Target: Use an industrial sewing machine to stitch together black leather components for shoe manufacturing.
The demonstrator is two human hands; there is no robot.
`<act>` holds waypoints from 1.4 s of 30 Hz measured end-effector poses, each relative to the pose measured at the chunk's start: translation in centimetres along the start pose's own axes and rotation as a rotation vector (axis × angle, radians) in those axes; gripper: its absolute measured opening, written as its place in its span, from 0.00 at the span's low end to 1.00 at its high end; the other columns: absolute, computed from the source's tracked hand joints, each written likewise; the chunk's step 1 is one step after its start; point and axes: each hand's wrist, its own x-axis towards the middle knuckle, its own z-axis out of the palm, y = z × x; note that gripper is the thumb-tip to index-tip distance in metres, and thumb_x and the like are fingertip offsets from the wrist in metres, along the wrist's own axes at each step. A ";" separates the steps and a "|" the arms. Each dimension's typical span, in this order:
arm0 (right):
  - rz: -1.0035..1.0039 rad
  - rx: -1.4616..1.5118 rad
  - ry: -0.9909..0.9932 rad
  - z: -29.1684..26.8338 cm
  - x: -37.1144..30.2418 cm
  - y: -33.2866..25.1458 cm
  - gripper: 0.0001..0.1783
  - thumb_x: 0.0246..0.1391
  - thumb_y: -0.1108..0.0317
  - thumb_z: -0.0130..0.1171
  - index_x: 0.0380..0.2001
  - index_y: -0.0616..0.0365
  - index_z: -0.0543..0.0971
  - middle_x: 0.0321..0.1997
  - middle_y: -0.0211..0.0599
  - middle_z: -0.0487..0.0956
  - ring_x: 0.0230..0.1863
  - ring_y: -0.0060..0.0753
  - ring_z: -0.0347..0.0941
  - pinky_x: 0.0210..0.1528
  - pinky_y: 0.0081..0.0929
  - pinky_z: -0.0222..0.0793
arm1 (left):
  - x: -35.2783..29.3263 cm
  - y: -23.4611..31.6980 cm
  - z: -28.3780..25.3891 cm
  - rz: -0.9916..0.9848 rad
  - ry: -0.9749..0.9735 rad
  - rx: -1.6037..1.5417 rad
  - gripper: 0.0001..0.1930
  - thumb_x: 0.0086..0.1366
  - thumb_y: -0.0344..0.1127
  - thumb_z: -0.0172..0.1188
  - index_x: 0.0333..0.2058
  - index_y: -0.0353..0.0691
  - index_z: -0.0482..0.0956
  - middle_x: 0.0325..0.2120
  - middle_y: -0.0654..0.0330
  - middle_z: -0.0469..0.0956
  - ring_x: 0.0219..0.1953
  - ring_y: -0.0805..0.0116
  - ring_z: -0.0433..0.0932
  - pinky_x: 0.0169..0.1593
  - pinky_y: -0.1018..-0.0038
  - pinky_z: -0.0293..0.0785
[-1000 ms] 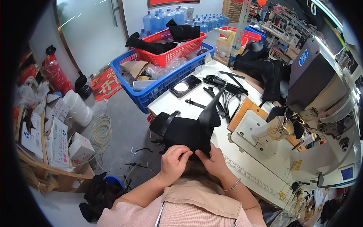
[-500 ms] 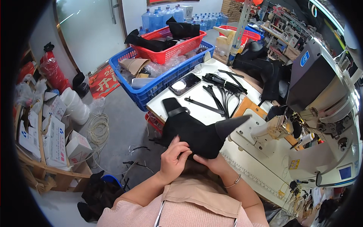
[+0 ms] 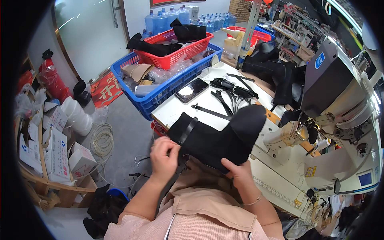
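Note:
A black boot upper (image 3: 216, 140), with a smooth dark toe part and a thin shiny strap (image 3: 188, 131) round its shaft, is held over the near edge of the white table (image 3: 168, 111). My left hand (image 3: 165, 157) is closed in a pinch at the shaft's near edge, close to the strap's lower end; its fingertips partly hide what they grip. On the right, my right hand (image 3: 241, 174) grips the lower edge of the foot part, thumb on top and fingers hidden underneath. Loose black straps (image 3: 224, 102) lie on the table beyond.
A phone (image 3: 192, 90) lies beside the straps. At the back left stands a blue basket (image 3: 146, 102) carrying a red basket (image 3: 172, 60) with black uppers. To the right is a sewing machine (image 3: 340, 92). More black uppers (image 3: 276, 76) are piled behind it; cartons (image 3: 56, 152) stand at far left.
The boot upper has turned so its toe part faces up more broadly, and its strap shows more fully. My left hand has moved left to the shaft end; my right hand has shifted slightly right.

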 end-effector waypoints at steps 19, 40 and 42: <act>0.010 -0.326 0.027 -7.3 2.8 -3.7 0.15 0.58 0.59 0.54 0.42 0.59 0.75 0.26 0.26 0.72 0.23 0.17 0.65 0.24 0.15 0.63 | -0.4 1.8 2.2 -0.795 -0.521 -1.271 0.18 0.62 0.22 0.51 0.52 0.31 0.66 0.47 0.58 0.74 0.45 0.72 0.74 0.53 0.75 0.69; -1.127 -0.752 0.130 0.2 -2.0 -0.5 0.14 0.46 0.74 0.65 0.39 0.61 0.78 0.36 0.39 0.73 0.24 0.29 0.72 0.21 0.23 0.67 | 0.3 4.4 2.8 -0.882 -0.439 -1.362 0.16 0.64 0.24 0.48 0.51 0.34 0.65 0.44 0.57 0.75 0.43 0.71 0.76 0.49 0.74 0.74; -1.110 -0.700 0.108 0.2 -2.0 -0.7 0.16 0.47 0.75 0.64 0.42 0.60 0.77 0.38 0.40 0.72 0.24 0.26 0.71 0.22 0.21 0.68 | 0.2 4.4 2.9 -0.887 -0.421 -1.363 0.16 0.64 0.23 0.48 0.50 0.34 0.66 0.43 0.57 0.75 0.43 0.71 0.76 0.48 0.74 0.74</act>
